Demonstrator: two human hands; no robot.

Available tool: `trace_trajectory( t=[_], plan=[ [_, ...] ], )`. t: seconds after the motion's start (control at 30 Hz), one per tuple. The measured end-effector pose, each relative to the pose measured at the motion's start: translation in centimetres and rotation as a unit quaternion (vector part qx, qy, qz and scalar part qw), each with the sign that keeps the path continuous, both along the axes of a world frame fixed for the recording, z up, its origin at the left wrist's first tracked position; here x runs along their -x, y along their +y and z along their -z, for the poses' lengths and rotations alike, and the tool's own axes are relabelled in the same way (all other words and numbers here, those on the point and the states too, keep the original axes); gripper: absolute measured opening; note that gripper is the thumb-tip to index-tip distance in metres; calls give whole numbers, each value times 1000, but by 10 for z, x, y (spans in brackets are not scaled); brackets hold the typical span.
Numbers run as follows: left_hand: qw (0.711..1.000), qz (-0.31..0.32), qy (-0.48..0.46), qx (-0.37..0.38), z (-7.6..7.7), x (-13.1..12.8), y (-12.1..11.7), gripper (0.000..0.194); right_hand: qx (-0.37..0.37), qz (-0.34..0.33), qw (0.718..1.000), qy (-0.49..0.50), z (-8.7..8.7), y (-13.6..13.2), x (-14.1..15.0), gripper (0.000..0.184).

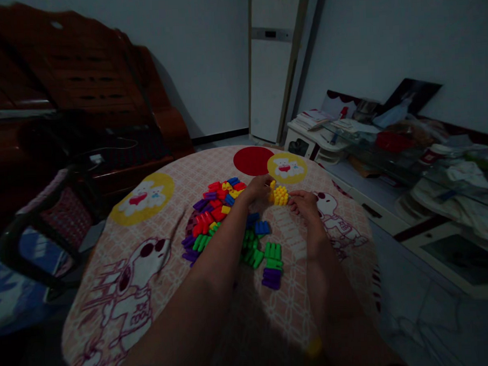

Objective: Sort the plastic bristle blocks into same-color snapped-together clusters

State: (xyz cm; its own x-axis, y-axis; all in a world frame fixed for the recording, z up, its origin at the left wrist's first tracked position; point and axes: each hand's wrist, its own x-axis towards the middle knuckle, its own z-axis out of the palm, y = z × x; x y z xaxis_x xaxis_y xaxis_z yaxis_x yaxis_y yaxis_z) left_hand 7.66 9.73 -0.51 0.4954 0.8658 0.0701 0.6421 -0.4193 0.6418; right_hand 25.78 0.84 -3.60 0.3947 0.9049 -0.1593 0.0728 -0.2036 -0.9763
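Over the far middle of the table, my left hand [261,186] is closed at the left side of a yellow building block cluster [280,196], with a small yellow block [272,185] at its fingertips. From the right, my right hand [305,204] pinches the edge of the same cluster. A loose pile of red blocks [203,222], green blocks [250,247], blue blocks [262,227] and purple blocks [202,203] lies left of and below my hands, partly hidden by my left forearm. Between my forearms, a green block [273,251] lies beside a purple block [271,278].
A patterned tablecloth [146,273] covers the round table. To the left stand a chair [40,235] and a wooden sofa [102,76]. Along the right wall, a low cabinet [390,209] carries papers and bags. A tall white cabinet-like unit [272,84] stands at the back.
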Motion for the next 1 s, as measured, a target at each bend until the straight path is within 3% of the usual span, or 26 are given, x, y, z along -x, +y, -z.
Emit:
trace_trajectory(
  t=[0.2,0.4,0.57,0.67,0.87,1.0],
  plan=[
    [999,6,38,-13,8,-11,-3,46,-10,-5,1000,-1,1,0,0,20],
    [996,-45,64,-32,13,-12,-15,47,-13,-4,1000,-6,4,1,-1,22],
    [998,-9,66,-16,10,-7,-17,52,-2,-1,1000,-15,4,2,-1,21],
    [996,-32,73,-37,3,7,-16,54,0,0,1000,-11,5,2,-1,21],
    [965,-191,167,-60,-11,56,-20,39,2,4,1000,-9,7,4,-1,19],
    [955,-171,236,-54,-12,67,-27,31,-2,7,1000,-9,7,3,0,19]
  ],
)
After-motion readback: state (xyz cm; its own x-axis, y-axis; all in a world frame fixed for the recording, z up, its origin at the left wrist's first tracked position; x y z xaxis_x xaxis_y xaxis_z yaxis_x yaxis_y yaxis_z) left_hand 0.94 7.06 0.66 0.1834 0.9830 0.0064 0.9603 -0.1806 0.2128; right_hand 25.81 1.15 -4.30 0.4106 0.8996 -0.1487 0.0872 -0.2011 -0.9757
